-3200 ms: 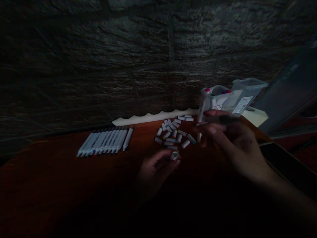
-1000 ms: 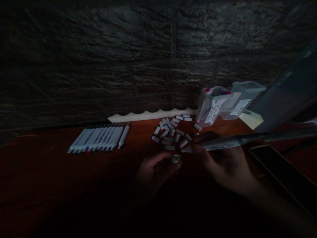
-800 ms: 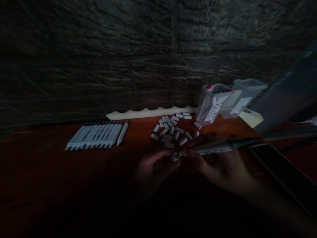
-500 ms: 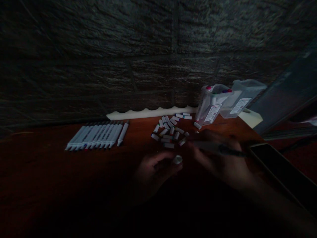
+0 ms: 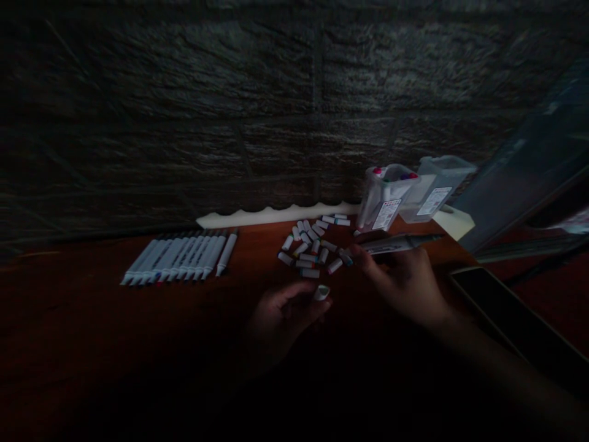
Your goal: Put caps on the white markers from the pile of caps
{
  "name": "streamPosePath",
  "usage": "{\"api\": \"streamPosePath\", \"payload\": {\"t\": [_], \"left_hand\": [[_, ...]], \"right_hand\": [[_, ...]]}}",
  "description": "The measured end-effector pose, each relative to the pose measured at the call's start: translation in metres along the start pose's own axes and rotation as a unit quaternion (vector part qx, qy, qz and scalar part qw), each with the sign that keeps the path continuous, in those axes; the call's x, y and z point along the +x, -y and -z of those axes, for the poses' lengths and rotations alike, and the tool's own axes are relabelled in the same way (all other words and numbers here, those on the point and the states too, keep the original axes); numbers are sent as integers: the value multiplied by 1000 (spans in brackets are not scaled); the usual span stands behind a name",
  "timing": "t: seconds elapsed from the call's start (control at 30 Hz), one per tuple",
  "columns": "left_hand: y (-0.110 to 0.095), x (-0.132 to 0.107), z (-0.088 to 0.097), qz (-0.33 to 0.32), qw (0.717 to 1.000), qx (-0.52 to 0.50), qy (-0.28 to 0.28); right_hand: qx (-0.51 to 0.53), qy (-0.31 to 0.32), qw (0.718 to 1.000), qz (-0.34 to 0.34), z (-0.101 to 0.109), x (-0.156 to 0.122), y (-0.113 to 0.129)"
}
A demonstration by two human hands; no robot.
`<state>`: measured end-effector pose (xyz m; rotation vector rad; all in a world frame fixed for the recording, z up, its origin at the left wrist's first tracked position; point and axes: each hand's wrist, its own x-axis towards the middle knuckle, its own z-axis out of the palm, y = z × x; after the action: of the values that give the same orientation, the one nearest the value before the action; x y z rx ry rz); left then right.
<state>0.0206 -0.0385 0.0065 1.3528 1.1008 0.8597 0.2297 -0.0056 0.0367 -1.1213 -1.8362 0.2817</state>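
My left hand [image 5: 285, 310] pinches a white marker cap [image 5: 321, 293] between thumb and fingertips, its hollow end facing up. Held in my right hand [image 5: 405, 276] is a white marker [image 5: 396, 243], lying across the fingers with its dark tip pointing right. The right fingertips are beside a pile of loose white caps [image 5: 306, 258] with coloured bands; whether they touch one I cannot tell. To the left, several uncapped markers [image 5: 179, 255] lie side by side in a row, dark tips toward the wall.
Two clear plastic boxes stand at the back right: the nearer box [image 5: 386, 212] contains markers, and the other box [image 5: 430, 199] is behind it. A phone-like dark slab [image 5: 510, 313] lies by my right forearm. A wavy-edged white strip [image 5: 276, 216] runs along the stone wall [image 5: 276, 141].
My right hand has turned slightly, and the marker in it now shows more clearly with its tip raised. My left hand keeps the cap. The whole view has shifted slightly.
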Motion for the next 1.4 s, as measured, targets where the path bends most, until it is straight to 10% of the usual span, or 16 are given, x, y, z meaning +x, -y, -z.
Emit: {"api": "streamPosePath", "payload": {"t": [0.93,1.4], "left_hand": [[-4,2,-1,-49,997,-28,-47],[3,4,4,-99,981,130,-104]], "right_hand": [[54,-6,999,7,3,-4,14],[73,-28,997,-28,4,-2,13]]}}
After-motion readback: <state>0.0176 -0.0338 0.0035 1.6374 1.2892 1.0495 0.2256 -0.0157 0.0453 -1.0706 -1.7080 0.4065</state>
